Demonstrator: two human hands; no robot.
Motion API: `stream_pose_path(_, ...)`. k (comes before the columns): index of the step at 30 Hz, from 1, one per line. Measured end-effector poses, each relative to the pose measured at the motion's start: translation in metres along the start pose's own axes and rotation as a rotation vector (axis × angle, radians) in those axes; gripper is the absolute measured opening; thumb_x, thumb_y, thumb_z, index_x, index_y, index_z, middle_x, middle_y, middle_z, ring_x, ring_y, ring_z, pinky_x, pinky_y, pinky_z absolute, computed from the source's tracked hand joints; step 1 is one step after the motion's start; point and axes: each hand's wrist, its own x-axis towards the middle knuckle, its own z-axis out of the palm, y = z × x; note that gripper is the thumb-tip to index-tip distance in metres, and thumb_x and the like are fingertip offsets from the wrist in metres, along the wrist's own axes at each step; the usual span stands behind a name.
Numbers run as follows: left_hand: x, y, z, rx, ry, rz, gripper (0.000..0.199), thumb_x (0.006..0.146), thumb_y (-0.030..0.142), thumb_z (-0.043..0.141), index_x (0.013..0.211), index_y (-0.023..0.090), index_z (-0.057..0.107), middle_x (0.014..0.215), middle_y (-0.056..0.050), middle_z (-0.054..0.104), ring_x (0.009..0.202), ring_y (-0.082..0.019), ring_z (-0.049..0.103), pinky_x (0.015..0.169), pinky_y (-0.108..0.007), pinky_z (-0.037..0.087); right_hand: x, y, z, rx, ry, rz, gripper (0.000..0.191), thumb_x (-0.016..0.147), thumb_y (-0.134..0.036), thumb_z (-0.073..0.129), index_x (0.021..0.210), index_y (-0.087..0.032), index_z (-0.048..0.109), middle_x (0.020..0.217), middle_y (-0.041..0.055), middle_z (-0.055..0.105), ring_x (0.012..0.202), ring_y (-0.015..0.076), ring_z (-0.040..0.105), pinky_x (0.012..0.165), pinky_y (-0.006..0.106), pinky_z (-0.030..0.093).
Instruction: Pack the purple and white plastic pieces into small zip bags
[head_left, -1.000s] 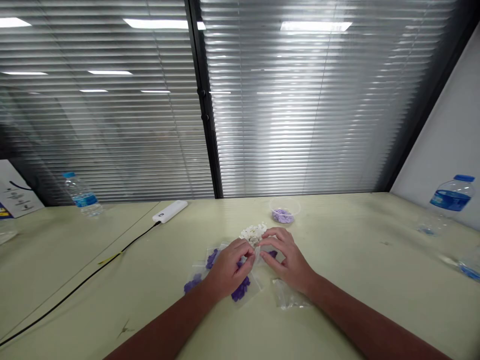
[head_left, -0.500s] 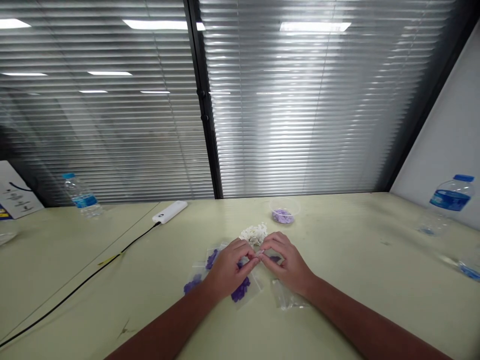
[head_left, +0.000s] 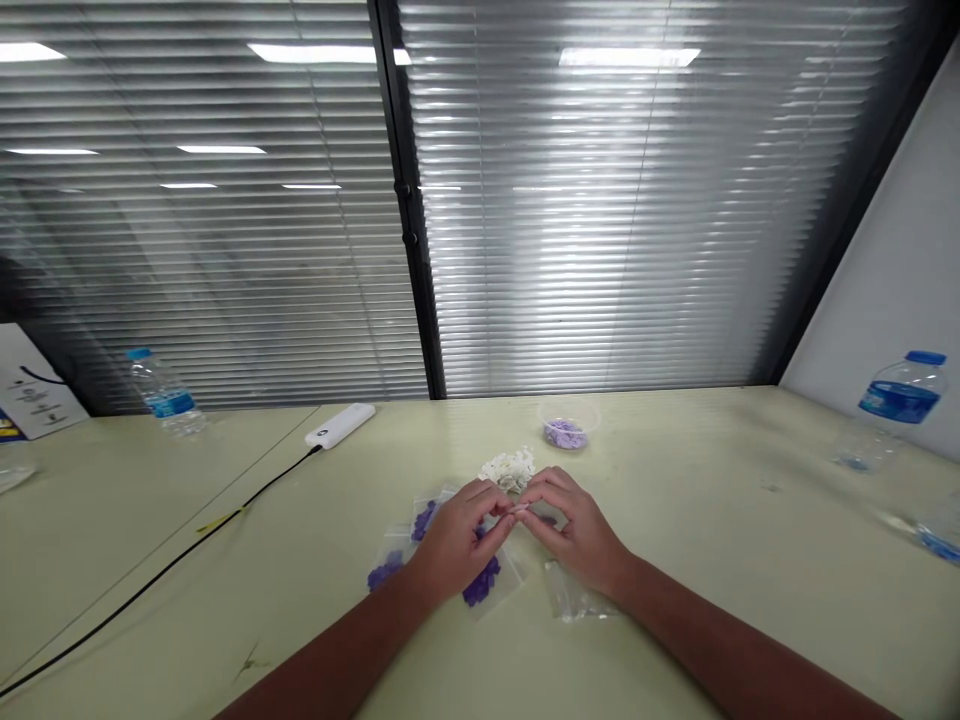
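My left hand [head_left: 463, 535] and my right hand [head_left: 576, 525] meet fingertip to fingertip over the table. Both are closed in a pinch on a small pale pinkish piece [head_left: 518, 508], too small to name and partly covered by the fingers. Just beyond them lies a loose heap of small white pieces [head_left: 504, 468]. Clear plastic bags holding purple pieces [head_left: 481, 582] lie under and beside my left hand, one more at its left [head_left: 385, 568]. A flat clear plastic bag [head_left: 574, 597] is below my right hand. Something dark shows behind the right fingers.
A clear round tub [head_left: 570, 412] with lilac pieces stands beyond the white heap. A white power-bank-like device [head_left: 340, 427] with a black cable [head_left: 187, 548] lies left. Water bottles stand at the left [head_left: 166, 393] and right [head_left: 900, 400]. Blinds close off the back.
The fingertips have shifted very slightly around the small pale piece, which shows a little more plainly. Otherwise hands and objects keep their places.
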Motion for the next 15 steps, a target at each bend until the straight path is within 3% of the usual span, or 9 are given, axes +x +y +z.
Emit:
stream_pose_path(10, 0.0, -0.0025, -0.0003, 0.003, 0.022, -0.045, 0.017, 0.102, 0.032, 0.052, 0.092, 0.021, 0.061, 0.087, -0.001, 0.061, 0.086, -0.017, 0.056, 0.077, -0.029, 0.042, -0.0007, -0.0042, -0.0016, -0.034, 0.06, 0.019, 0.013, 0.099, -0.025, 0.058, 0.092, -0.023, 0.069, 0.092, 0.0054, 0.063, 0.091, 0.0201, 0.058, 0.08, 0.034, 0.047)
stream_pose_path(15, 0.0012, -0.0066, 0.0003, 0.031, 0.057, -0.068, 0.018, 0.102, 0.032, 0.052, 0.091, 0.021, 0.061, 0.088, -0.002, 0.061, 0.088, -0.018, 0.056, 0.08, -0.03, 0.043, -0.0024, -0.0044, -0.0021, -0.014, 0.085, 0.056, 0.014, 0.099, -0.026, 0.058, 0.091, -0.022, 0.069, 0.091, 0.0061, 0.061, 0.091, 0.0205, 0.058, 0.07, 0.03, 0.046)
